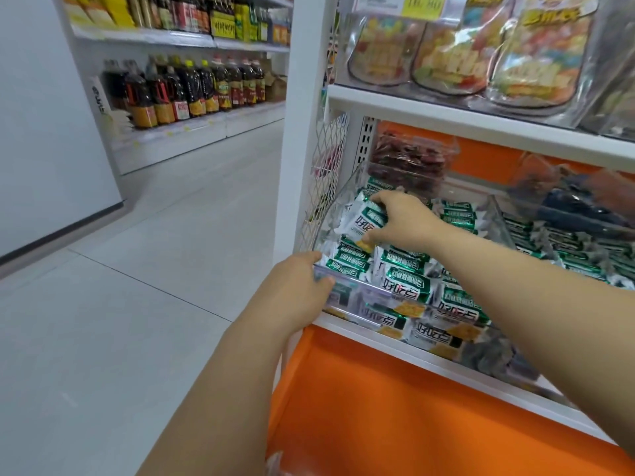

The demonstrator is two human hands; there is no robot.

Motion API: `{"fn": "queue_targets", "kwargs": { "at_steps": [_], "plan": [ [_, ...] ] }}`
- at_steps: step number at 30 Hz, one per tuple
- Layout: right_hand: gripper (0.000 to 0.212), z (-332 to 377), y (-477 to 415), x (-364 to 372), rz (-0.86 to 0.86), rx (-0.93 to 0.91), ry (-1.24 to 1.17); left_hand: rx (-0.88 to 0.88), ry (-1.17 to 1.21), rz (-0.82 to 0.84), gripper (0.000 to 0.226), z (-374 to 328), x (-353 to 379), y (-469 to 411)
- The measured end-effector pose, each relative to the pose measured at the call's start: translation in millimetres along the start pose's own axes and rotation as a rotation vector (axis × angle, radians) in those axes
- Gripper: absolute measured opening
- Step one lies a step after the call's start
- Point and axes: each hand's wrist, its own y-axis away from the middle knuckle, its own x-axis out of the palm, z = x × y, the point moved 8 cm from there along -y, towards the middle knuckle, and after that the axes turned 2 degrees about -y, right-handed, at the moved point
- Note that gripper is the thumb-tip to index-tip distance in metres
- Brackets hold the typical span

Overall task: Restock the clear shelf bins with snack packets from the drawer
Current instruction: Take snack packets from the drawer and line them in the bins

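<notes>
While left hand [302, 283] grips the bin [357, 298], right hand [402, 218] pinches packets [360, 218].

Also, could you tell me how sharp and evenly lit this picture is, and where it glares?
Head view: soft, even store light, no hard shadows; glare on the front of the clear bin and the clear bags above; right hand and its packet slightly smeared; far bottles soft.

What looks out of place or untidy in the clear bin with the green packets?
Nothing looks spilled or torn. The green packets lie jumbled in the clear bin, facing different ways, not in rows. One packet sits tilted only because the right hand pinches it above the pile; the left hand grips the bin's front corner.
</notes>
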Motion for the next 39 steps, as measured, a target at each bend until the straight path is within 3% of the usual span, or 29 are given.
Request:
{"fn": "queue_targets", "kwargs": {
  "at_steps": [5, 11, 18, 21, 23, 26, 28, 33, 39],
  "plan": [
    [0.069, 7, -11, 9, -0.027, 0.005, -0.05, -0.001, -0.017, -0.017, 0.049, -2, -1, 2],
    [0.038, 17, -1, 3, -0.211, -0.191, 0.258, 0.02, -0.038, -0.01, 0.052, -1, 1, 0],
    [0.032, 24, -5, 8, -0.128, -0.201, 0.416, 0.011, -0.022, -0.027, 0.049, 1, 1, 1],
    [0.036, 26, 7, -1, -0.154, -0.18, 0.324, 0.033, 0.004, -0.045, 0.034, 5, 1, 3],
    [0.036, 28, 30, -8, -0.27, -0.207, 0.206, 0.044, -0.008, -0.112, 0.02, 10, -5, 5],
    [0.022, 38, 82, -5, -0.467, -0.364, 0.034, 0.005, -0.087, -0.199, 0.013, 28, -12, 10],
    [0.02, 43, 119, 8, -0.514, -0.502, -0.11, -0.044, -0.192, -0.136, 0.008, 45, -4, 14],
    [0.019, 20, 172, 87, -0.34, -0.603, -0.32, -0.182, -0.461, 0.24, 0.02, 94, 43, 34],
    [0.018, -39, 168, 207, 0.192, -0.289, -0.352, -0.18, -0.578, 0.385, 0.026, 109, 77, 37]
  ]
}}
